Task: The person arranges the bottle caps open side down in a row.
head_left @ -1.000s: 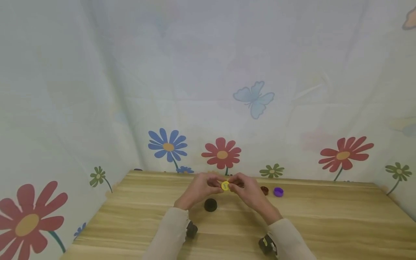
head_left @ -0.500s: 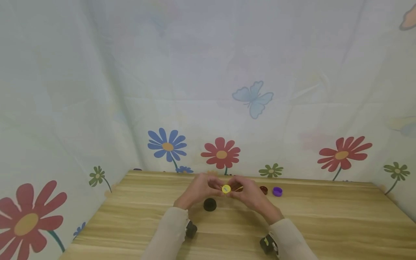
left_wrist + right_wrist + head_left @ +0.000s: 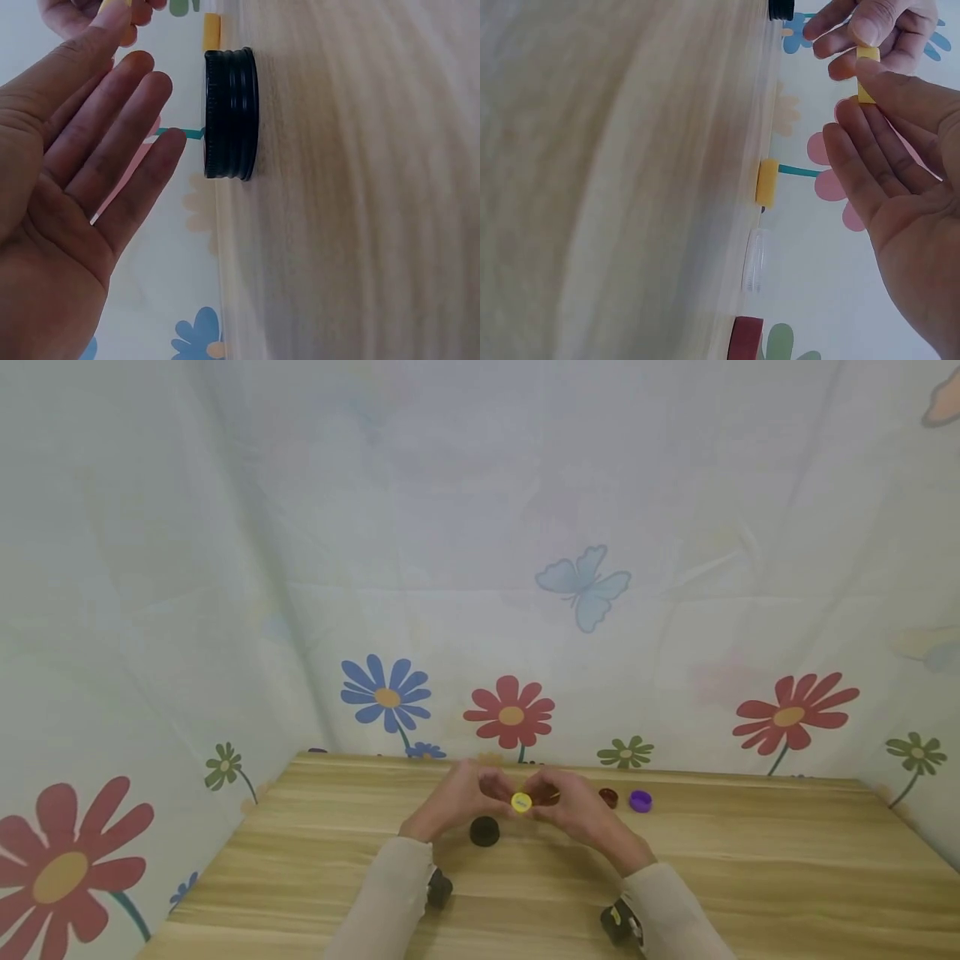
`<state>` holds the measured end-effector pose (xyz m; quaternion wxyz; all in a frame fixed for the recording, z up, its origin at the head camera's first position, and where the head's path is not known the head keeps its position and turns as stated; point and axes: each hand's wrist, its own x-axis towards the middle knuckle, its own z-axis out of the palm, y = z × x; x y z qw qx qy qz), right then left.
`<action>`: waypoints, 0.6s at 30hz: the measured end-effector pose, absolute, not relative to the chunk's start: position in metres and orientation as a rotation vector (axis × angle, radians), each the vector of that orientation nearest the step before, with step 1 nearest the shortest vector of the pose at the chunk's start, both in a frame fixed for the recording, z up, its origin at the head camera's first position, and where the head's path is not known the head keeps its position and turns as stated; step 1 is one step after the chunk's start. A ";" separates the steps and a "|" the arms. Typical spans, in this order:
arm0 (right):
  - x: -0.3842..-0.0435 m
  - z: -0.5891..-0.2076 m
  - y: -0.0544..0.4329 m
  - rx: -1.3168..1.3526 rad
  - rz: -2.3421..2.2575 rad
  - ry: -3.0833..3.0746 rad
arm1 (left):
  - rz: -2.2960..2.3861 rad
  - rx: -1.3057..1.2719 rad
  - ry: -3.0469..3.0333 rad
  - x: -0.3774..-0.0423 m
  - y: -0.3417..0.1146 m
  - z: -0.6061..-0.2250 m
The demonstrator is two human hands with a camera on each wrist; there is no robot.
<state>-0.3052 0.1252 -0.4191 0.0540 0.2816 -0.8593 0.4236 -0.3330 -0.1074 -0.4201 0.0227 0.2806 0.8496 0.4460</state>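
Between the two hands, above the table, is a small round yellow cap (image 3: 521, 802) with a mark on its flat face. My left hand (image 3: 459, 797) pinches its left side between thumb and finger; the lower fingers stretch out loosely in the left wrist view. My right hand (image 3: 573, 807) pinches the opposite side, thumb on the edge of the cap, as the right wrist view shows. A black ridged screw lid (image 3: 231, 112) lies on the table just below the left hand, apart from it.
On the wooden table (image 3: 750, 860), right of the hands, lie a dark red cap (image 3: 608, 797) and a purple cap (image 3: 641, 801). The right wrist view adds a second yellow cap (image 3: 766, 183) and a clear piece (image 3: 755, 259). A flowered cloth (image 3: 450, 527) hangs behind.
The yellow cap has come slightly lower and closer between the fingertips, and its marked face has turned a little. Both hands keep nearly the same place; the things on the table lie as before.
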 end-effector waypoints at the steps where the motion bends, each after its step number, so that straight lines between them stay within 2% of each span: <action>1: -0.305 -0.419 0.125 0.849 1.282 -2.619 | 1.378 0.872 2.628 -0.333 -0.107 -0.421; 18: -0.308 -0.425 0.126 0.834 1.336 -2.677 | 1.320 0.872 2.589 -0.333 -0.108 -0.423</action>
